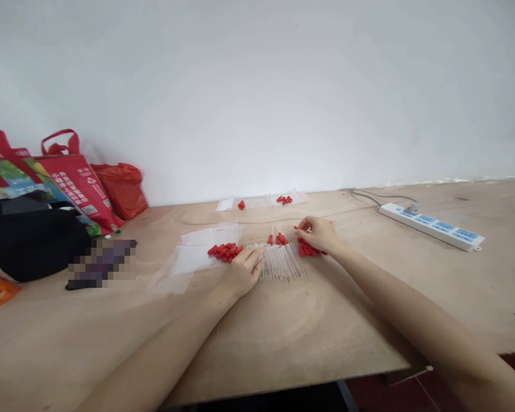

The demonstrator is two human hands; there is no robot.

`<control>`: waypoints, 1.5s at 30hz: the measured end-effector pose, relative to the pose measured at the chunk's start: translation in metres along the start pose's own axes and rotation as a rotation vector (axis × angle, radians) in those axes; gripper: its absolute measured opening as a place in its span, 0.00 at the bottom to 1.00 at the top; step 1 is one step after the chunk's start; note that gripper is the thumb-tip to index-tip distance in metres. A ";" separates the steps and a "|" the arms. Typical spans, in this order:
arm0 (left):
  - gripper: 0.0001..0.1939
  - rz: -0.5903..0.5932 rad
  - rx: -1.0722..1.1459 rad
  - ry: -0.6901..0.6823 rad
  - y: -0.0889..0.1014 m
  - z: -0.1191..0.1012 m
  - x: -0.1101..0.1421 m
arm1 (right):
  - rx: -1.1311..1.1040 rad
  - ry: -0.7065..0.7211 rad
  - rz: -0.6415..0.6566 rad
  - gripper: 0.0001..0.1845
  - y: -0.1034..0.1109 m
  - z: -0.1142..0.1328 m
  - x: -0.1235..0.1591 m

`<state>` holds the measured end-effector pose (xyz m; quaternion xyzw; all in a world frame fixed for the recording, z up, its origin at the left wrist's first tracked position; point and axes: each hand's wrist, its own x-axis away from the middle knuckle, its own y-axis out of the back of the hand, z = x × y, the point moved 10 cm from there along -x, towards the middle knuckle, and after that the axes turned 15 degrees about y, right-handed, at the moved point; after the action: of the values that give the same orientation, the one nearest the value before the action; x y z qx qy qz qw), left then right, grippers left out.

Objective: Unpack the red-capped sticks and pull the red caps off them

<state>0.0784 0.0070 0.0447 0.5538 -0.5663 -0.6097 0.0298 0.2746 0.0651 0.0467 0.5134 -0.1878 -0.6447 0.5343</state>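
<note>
My right hand pinches a small red rubber bulb above a pile of more red rubber bulbs. My left hand lies with curled fingers at the left end of a row of thin clear glass dropper tubes; what is between its fingers is hidden. Just beyond the row, a few droppers with red bulbs fitted lie with their tubes pointing away. A second heap of red bulbs sits left of my left hand, on a clear plastic zip bag.
Near the wall lie flat clear bags with red bulbs. A white power strip with a plugged-in cord is at right. Red shopping bags, a black bag and a pixelated dark object are at left. The wooden table's front edge is close.
</note>
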 end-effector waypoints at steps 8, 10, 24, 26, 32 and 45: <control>0.19 0.138 0.052 -0.031 -0.003 -0.008 0.005 | 0.264 0.073 0.235 0.12 -0.028 0.019 0.001; 0.20 0.167 0.077 -0.041 -0.004 -0.009 0.006 | 0.279 0.062 0.237 0.15 -0.027 0.020 -0.001; 0.28 0.282 -0.055 -0.007 -0.006 0.004 0.009 | 0.367 -0.007 0.221 0.17 -0.048 0.048 -0.013; 0.24 0.263 -0.059 -0.003 -0.005 0.005 0.008 | 0.373 -0.001 0.194 0.17 -0.045 0.050 -0.013; 0.24 0.211 -0.062 -0.008 0.001 0.005 0.008 | 0.353 0.013 0.011 0.17 -0.018 0.046 -0.007; 0.12 -0.100 -0.200 -0.168 0.025 -0.030 0.011 | -0.017 0.725 -0.266 0.08 0.009 0.099 0.084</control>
<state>0.0807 -0.0286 0.0636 0.5225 -0.4750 -0.7080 0.0067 0.2018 -0.0426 0.0545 0.7236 0.0870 -0.4865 0.4819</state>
